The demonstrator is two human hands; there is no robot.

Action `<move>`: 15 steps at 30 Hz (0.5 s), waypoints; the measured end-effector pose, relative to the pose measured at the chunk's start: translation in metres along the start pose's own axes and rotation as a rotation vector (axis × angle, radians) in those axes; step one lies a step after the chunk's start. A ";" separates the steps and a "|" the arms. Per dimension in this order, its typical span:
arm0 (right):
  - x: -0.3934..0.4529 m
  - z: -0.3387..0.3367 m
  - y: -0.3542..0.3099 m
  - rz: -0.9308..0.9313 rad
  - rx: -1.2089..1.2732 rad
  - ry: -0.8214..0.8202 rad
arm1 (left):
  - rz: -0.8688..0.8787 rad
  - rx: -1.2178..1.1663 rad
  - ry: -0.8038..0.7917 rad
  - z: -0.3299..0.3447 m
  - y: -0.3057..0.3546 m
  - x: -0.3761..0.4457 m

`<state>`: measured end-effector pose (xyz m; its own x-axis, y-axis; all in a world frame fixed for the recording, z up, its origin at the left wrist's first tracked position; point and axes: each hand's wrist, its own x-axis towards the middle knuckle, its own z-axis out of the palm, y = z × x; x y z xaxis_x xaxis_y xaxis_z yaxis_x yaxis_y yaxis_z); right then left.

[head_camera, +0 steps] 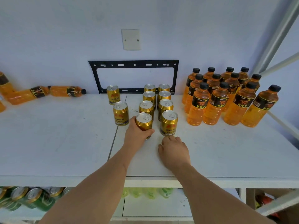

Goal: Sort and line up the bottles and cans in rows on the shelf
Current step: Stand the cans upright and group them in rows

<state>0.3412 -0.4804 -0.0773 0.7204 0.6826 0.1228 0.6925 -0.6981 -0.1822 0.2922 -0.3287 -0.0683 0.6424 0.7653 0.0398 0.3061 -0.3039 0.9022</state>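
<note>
- gold can (pixel 144 122), gripped by left hand (pixel 136 135), sits at front of the left can column.
- right hand (pixel 174 151) rests loosely curled at 3 o'clock, holding nothing.
- two cans at 10 o'clock and toppled bottles (pixel 48 92) far left look unsorted; upright bottles (pixel 226 97) at 2 o'clock look done.

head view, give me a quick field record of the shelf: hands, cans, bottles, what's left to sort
left hand: grips gold can at the front of the left can row
right hand: fingers loosely curled, holds nothing, just below front can of right row
can rows: two, four cans each
loose cans: two standing left of the rows
upright bottles: orange, black caps, grouped at right
fallen bottles: lying at far left
shelf: white
</note>
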 end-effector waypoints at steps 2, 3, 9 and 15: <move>0.000 0.000 0.001 -0.013 -0.003 0.005 | -0.004 -0.009 0.000 0.004 0.000 0.002; 0.000 0.000 0.001 -0.019 -0.007 0.007 | -0.007 -0.014 -0.004 0.005 0.001 0.004; -0.005 0.003 -0.005 -0.107 0.015 0.072 | -0.067 -0.022 -0.074 0.000 0.001 0.006; 0.002 0.002 -0.050 -0.314 -0.051 0.111 | 0.110 0.599 0.036 -0.058 -0.025 -0.018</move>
<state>0.3074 -0.4435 -0.0703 0.4692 0.8404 0.2711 0.8804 -0.4689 -0.0702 0.2319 -0.3022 -0.0670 0.6719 0.7267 0.1428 0.5878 -0.6405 0.4942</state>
